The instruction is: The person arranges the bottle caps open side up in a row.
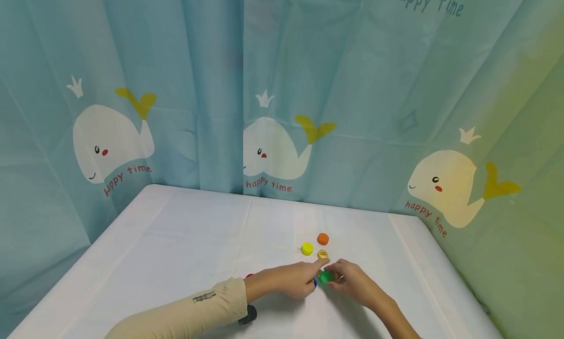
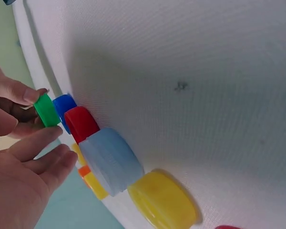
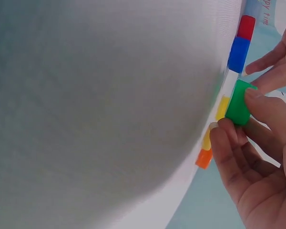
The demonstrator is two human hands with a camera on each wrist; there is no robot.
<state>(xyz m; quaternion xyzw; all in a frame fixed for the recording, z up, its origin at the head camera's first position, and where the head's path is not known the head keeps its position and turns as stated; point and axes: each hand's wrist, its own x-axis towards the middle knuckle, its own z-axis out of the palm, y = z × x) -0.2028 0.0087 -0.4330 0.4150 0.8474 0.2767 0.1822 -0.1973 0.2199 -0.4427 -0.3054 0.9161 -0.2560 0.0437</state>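
A green bottle cap (image 1: 326, 277) is pinched between the thumb and fingers of my right hand (image 1: 352, 281), just above or at the white tabletop. My left hand (image 1: 299, 278) reaches in from the left with its index finger extended, close to the green cap (image 2: 47, 110). In the left wrist view the left hand's fingers (image 2: 43, 167) look fairly straight and hold nothing. Beside the green cap stand a blue cap (image 3: 239, 55) and a red cap (image 3: 246, 27). The left hand mostly hides the blue cap in the head view.
Beyond the hands lie a yellow cap (image 1: 307, 249), an orange cap (image 1: 323, 239) and a tan-yellow cap (image 1: 323, 254). A pale blue cap (image 2: 112, 160) and a larger yellow cap (image 2: 163, 200) are nearer the left wrist. A black object (image 1: 248, 314) is partly behind the left sleeve.
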